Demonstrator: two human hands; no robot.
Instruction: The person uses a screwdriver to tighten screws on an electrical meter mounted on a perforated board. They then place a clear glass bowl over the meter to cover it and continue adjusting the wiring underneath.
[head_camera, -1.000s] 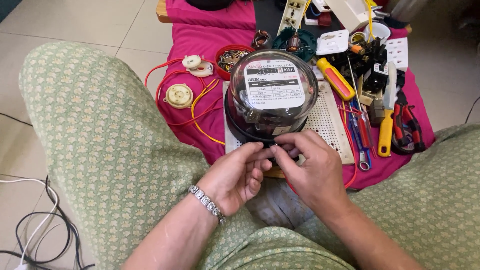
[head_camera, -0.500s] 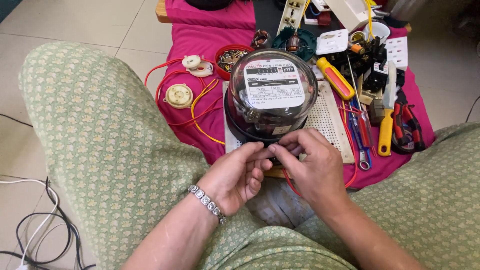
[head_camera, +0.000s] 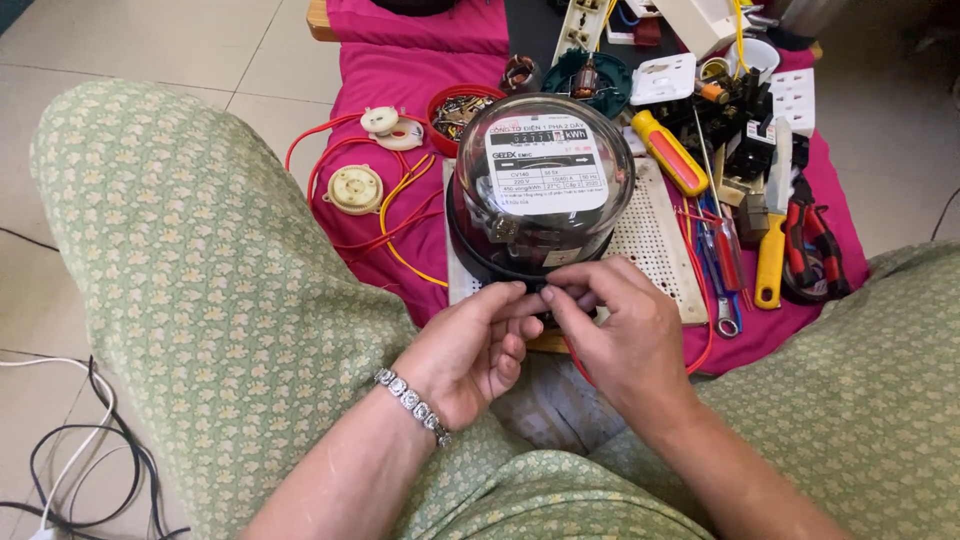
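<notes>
Left hand (head_camera: 468, 345): fingers curled, tips pinched against the lower front edge of the meter; what lies between them too small to tell; bracelet (head_camera: 412, 403) on the wrist.
Right hand (head_camera: 618, 330): fingers bent, thumb and forefinger pressed together at the same spot, touching the left fingertips; held item hidden.
Meter (head_camera: 540, 185): round, clear dome over a black base, white label on the face; standing on the board, just beyond both hands, between the knees.
Board (head_camera: 655, 250): white, perforated, flat on the cloth, under the meter.
Cloth (head_camera: 390, 80): magenta, spread over a low wooden stand.
Wires (head_camera: 395, 215): red and yellow, looping left of the meter, beside cream sockets (head_camera: 355, 188).
Bowl (head_camera: 458, 105): red, small parts inside, behind the meter to the left.
Screwdriver (head_camera: 672, 152): yellow and red handle, right of the meter.
Pliers (head_camera: 815, 245): red and black grips, far right on the cloth.
Knife (head_camera: 772, 250): yellow handle, beside the pliers.
Cables (head_camera: 90, 450): black and white, on the tiled floor at left.
</notes>
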